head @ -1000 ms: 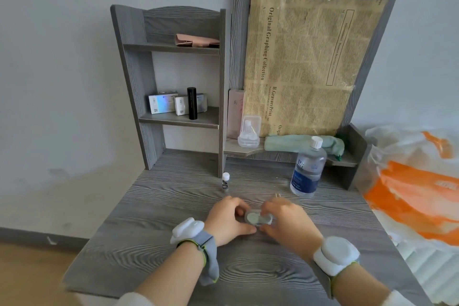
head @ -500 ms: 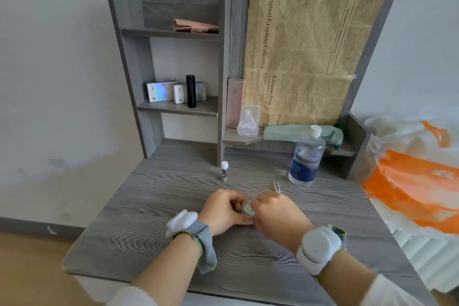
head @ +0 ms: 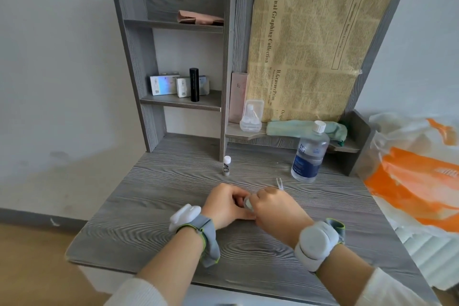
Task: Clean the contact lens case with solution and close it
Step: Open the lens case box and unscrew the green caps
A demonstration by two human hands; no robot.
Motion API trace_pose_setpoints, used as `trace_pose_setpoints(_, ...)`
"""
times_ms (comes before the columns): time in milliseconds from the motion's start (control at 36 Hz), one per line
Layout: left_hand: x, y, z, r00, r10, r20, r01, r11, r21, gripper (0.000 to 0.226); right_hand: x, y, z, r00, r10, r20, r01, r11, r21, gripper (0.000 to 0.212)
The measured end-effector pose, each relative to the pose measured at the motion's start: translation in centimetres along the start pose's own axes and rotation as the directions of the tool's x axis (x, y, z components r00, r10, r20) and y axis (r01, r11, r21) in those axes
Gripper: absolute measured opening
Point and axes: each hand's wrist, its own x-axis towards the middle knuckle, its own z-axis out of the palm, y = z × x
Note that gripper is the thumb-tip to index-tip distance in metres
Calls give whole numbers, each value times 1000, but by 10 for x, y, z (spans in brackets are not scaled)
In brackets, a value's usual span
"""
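The contact lens case sits pinched between the left hand and the right hand, fingers curled on it, the solution bottle upright beyond, nearer the right

Newspaper sheet: "Original Graphing Collection", "H.GravurePrint"; pink box: "IV"

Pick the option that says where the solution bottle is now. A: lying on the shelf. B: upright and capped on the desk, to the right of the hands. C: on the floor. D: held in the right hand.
B: the solution bottle stands upright on the desk, white cap on, beyond the right hand.
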Motion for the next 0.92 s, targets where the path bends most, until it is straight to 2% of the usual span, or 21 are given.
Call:
trace_pose_setpoints(278,0,1,-2,999,-9,33,10,1000,-12,23,-3,6,-11,996,-13,-87,22,993,112,20)
trace_pose_setpoints(500,-1,3,-2,1000,-11,17,11,1000,26,28,0,7,-7,998,-24,-52,27,998,55,15)
trace_pose_setpoints(778,-2,7,-2,999,-52,11,51,998,39,24,3,5,2,998,-35,-53,36,999,17,29)
trace_pose_setpoints(917,-2,9,-2,998,-64,23,64,998,24,22,2,6,4,995,-68,-68,68,998,8,27)
